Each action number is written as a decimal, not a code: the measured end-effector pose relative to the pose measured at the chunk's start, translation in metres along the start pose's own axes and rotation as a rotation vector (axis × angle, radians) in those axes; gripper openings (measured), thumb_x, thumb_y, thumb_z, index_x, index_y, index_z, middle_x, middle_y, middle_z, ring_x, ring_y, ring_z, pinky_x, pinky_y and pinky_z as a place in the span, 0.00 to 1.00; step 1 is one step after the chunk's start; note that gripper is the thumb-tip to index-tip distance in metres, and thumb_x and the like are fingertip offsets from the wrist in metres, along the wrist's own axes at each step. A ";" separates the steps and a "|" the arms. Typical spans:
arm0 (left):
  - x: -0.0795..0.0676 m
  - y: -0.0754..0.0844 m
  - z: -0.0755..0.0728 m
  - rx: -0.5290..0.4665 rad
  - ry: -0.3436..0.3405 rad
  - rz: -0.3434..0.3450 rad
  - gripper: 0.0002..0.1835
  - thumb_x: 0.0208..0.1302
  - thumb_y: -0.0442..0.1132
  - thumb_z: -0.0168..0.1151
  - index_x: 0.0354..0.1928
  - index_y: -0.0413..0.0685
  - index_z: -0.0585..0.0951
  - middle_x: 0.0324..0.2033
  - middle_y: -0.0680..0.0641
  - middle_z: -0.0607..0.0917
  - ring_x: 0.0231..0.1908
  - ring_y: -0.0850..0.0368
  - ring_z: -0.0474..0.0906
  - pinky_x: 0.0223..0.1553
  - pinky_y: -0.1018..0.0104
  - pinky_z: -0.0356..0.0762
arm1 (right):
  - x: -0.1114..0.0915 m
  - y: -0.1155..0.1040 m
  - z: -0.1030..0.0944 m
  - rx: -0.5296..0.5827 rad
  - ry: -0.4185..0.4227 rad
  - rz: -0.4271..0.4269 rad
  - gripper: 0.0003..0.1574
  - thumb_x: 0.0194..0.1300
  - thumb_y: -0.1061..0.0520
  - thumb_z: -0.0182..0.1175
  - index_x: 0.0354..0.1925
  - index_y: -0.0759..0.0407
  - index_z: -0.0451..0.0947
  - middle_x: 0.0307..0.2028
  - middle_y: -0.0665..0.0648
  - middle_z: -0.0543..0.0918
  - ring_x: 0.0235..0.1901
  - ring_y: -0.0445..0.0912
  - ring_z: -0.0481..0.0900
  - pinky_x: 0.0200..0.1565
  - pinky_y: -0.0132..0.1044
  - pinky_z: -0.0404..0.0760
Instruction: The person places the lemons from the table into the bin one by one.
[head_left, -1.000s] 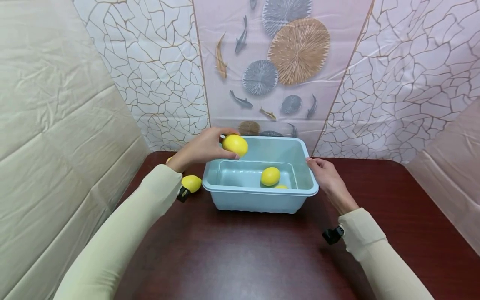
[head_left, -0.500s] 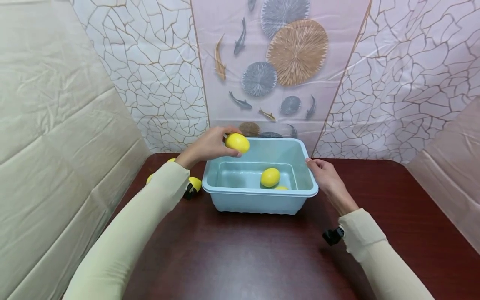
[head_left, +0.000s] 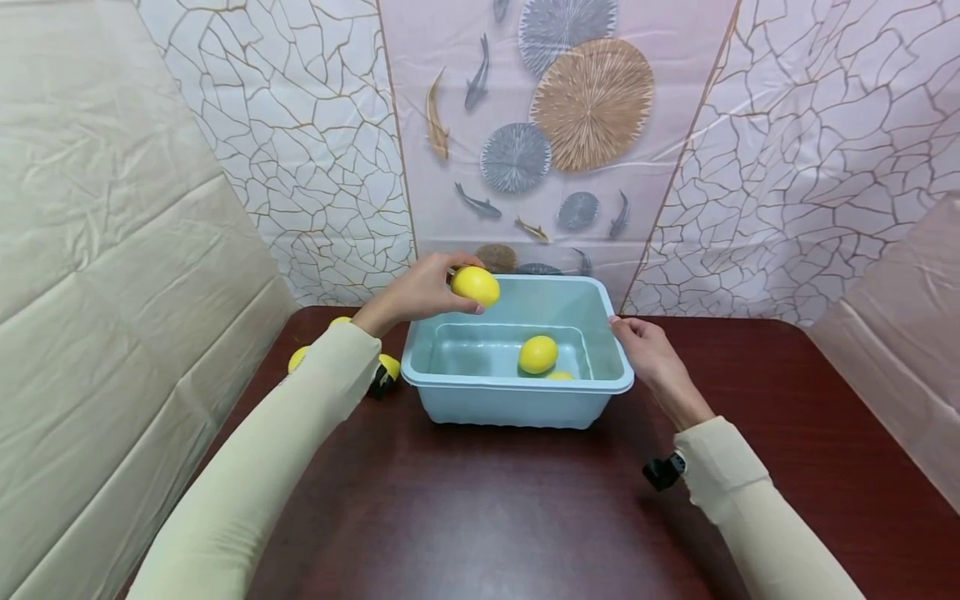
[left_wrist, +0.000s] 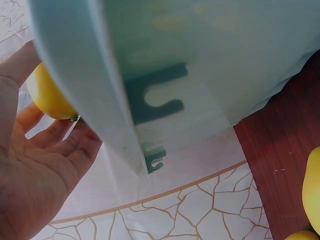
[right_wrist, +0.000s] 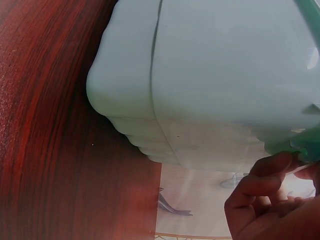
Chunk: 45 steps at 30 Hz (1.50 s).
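A yellow lemon (head_left: 476, 286) is held between the thumb and fingers of my left hand (head_left: 429, 289), above the left back part of a light blue plastic basin (head_left: 510, 407). In the left wrist view the same lemon (left_wrist: 49, 95) shows partly behind the basin's rim. My right hand (head_left: 651, 354) pinches the basin's right rim between thumb and curled fingers; the right wrist view shows these fingers (right_wrist: 260, 182) at the rim from below. Inside the basin lies another lemon (head_left: 538, 354), with part of a further lemon (head_left: 559, 376) behind the front rim.
Left of the basin, several lemons lie on the dark red-brown table (head_left: 480, 508), partly hidden by my left forearm, one lemon (head_left: 389, 366) close to the basin. A patterned cloth wall (head_left: 330, 167) stands behind the table, and pale cloth (head_left: 112, 250) hangs along the left.
My left hand has moved slightly right with the lemon, uncovering more of the lemons on the table at left. My right hand stays at the basin's rim.
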<state>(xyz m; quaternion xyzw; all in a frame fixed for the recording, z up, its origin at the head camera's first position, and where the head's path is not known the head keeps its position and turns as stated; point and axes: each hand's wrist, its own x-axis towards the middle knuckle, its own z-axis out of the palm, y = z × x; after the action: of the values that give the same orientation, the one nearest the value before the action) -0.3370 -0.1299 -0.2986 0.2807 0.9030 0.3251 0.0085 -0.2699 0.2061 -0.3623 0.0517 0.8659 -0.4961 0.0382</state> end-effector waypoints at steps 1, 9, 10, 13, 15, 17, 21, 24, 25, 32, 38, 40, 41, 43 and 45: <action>0.000 0.000 0.000 -0.001 0.000 0.001 0.31 0.51 0.46 0.78 0.59 0.51 0.78 0.47 0.53 0.82 0.43 0.55 0.75 0.47 0.60 0.73 | 0.000 0.000 0.000 -0.001 0.000 0.000 0.41 0.77 0.34 0.39 0.64 0.66 0.69 0.53 0.66 0.77 0.45 0.51 0.77 0.38 0.33 0.78; -0.003 -0.002 0.000 0.003 0.008 0.018 0.31 0.51 0.45 0.78 0.58 0.51 0.78 0.47 0.53 0.82 0.43 0.55 0.74 0.47 0.60 0.73 | 0.000 0.000 0.001 -0.002 0.001 -0.001 0.41 0.77 0.34 0.39 0.64 0.66 0.69 0.54 0.66 0.76 0.47 0.52 0.77 0.39 0.34 0.77; -0.003 -0.002 0.000 0.004 0.007 0.019 0.31 0.51 0.45 0.78 0.58 0.51 0.78 0.47 0.53 0.82 0.43 0.55 0.74 0.46 0.60 0.73 | 0.000 0.000 0.001 -0.001 0.001 0.001 0.41 0.77 0.34 0.39 0.64 0.66 0.69 0.54 0.66 0.76 0.47 0.52 0.77 0.39 0.34 0.77; -0.003 -0.003 0.000 0.010 0.004 0.015 0.31 0.51 0.46 0.78 0.59 0.50 0.78 0.47 0.52 0.82 0.43 0.55 0.75 0.46 0.60 0.73 | 0.000 -0.001 0.001 -0.004 -0.001 0.005 0.42 0.76 0.33 0.39 0.65 0.66 0.69 0.55 0.66 0.76 0.48 0.52 0.77 0.39 0.34 0.77; -0.003 -0.003 0.000 0.014 0.001 0.006 0.32 0.51 0.46 0.78 0.59 0.50 0.78 0.47 0.52 0.82 0.43 0.55 0.75 0.46 0.60 0.74 | 0.000 -0.001 0.002 -0.005 -0.003 0.006 0.42 0.76 0.33 0.39 0.65 0.66 0.69 0.55 0.66 0.76 0.48 0.53 0.77 0.39 0.34 0.78; -0.002 -0.004 0.000 0.020 -0.002 -0.008 0.33 0.52 0.47 0.77 0.60 0.50 0.77 0.49 0.51 0.82 0.45 0.54 0.76 0.48 0.60 0.74 | 0.000 -0.001 0.002 -0.005 -0.005 0.007 0.42 0.76 0.33 0.39 0.65 0.66 0.69 0.55 0.67 0.76 0.48 0.53 0.77 0.39 0.34 0.78; -0.001 -0.004 -0.001 -0.013 -0.015 -0.051 0.31 0.56 0.49 0.75 0.61 0.51 0.76 0.55 0.48 0.80 0.52 0.51 0.78 0.54 0.58 0.76 | 0.000 -0.001 0.002 -0.001 -0.004 0.010 0.42 0.77 0.34 0.39 0.65 0.66 0.68 0.56 0.67 0.76 0.49 0.53 0.76 0.39 0.33 0.77; -0.001 -0.006 -0.002 -0.051 -0.010 -0.070 0.29 0.59 0.49 0.72 0.61 0.52 0.76 0.57 0.46 0.79 0.55 0.49 0.78 0.55 0.57 0.77 | 0.000 -0.001 0.002 0.003 -0.004 0.008 0.41 0.77 0.34 0.39 0.65 0.67 0.69 0.55 0.67 0.76 0.49 0.53 0.76 0.39 0.33 0.77; -0.001 -0.006 -0.002 -0.057 -0.005 -0.067 0.28 0.60 0.49 0.72 0.61 0.51 0.76 0.57 0.46 0.79 0.55 0.49 0.78 0.55 0.57 0.77 | 0.000 -0.001 0.002 0.004 -0.004 0.008 0.41 0.77 0.34 0.39 0.65 0.67 0.69 0.55 0.67 0.76 0.49 0.53 0.76 0.39 0.33 0.77; -0.007 -0.004 -0.007 -0.062 0.029 -0.064 0.27 0.62 0.49 0.70 0.61 0.50 0.76 0.59 0.45 0.79 0.55 0.48 0.78 0.54 0.56 0.77 | 0.000 -0.003 0.003 0.008 -0.006 0.008 0.41 0.77 0.34 0.39 0.64 0.67 0.69 0.56 0.67 0.75 0.49 0.55 0.76 0.39 0.33 0.77; -0.011 -0.005 -0.011 -0.060 0.045 -0.047 0.27 0.61 0.48 0.70 0.61 0.51 0.76 0.60 0.44 0.79 0.56 0.48 0.77 0.55 0.55 0.76 | -0.001 -0.004 0.002 0.000 -0.025 -0.002 0.41 0.77 0.35 0.38 0.66 0.67 0.67 0.57 0.68 0.75 0.51 0.56 0.76 0.40 0.33 0.77; -0.012 -0.006 -0.011 -0.062 0.046 -0.040 0.27 0.61 0.49 0.70 0.62 0.51 0.76 0.59 0.44 0.79 0.56 0.47 0.77 0.56 0.55 0.76 | 0.000 -0.004 0.002 -0.008 -0.035 -0.009 0.42 0.78 0.35 0.38 0.68 0.67 0.65 0.58 0.69 0.74 0.53 0.56 0.75 0.42 0.34 0.77; -0.012 -0.007 -0.012 -0.063 0.048 -0.038 0.27 0.62 0.49 0.70 0.61 0.51 0.76 0.59 0.44 0.79 0.56 0.47 0.77 0.56 0.55 0.76 | 0.000 -0.005 0.002 -0.010 -0.039 -0.012 0.42 0.78 0.35 0.38 0.69 0.67 0.64 0.59 0.69 0.74 0.53 0.56 0.75 0.42 0.35 0.77; -0.013 -0.008 -0.012 -0.065 0.055 -0.037 0.27 0.62 0.49 0.70 0.61 0.51 0.77 0.58 0.44 0.80 0.56 0.47 0.77 0.56 0.55 0.75 | 0.000 -0.005 0.001 -0.020 -0.043 -0.016 0.42 0.78 0.35 0.38 0.70 0.67 0.63 0.60 0.69 0.74 0.54 0.56 0.75 0.43 0.35 0.76; -0.014 -0.009 -0.013 -0.065 0.062 -0.043 0.26 0.62 0.50 0.70 0.60 0.52 0.77 0.58 0.45 0.80 0.55 0.48 0.77 0.56 0.55 0.75 | 0.002 -0.005 0.001 -0.028 -0.036 -0.027 0.42 0.78 0.35 0.38 0.69 0.67 0.64 0.58 0.69 0.75 0.52 0.55 0.76 0.43 0.35 0.77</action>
<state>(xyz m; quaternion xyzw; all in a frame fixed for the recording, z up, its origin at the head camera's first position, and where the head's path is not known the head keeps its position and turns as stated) -0.3322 -0.1505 -0.2966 0.2506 0.8977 0.3624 -0.0032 -0.2721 0.2030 -0.3591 0.0305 0.8725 -0.4853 0.0478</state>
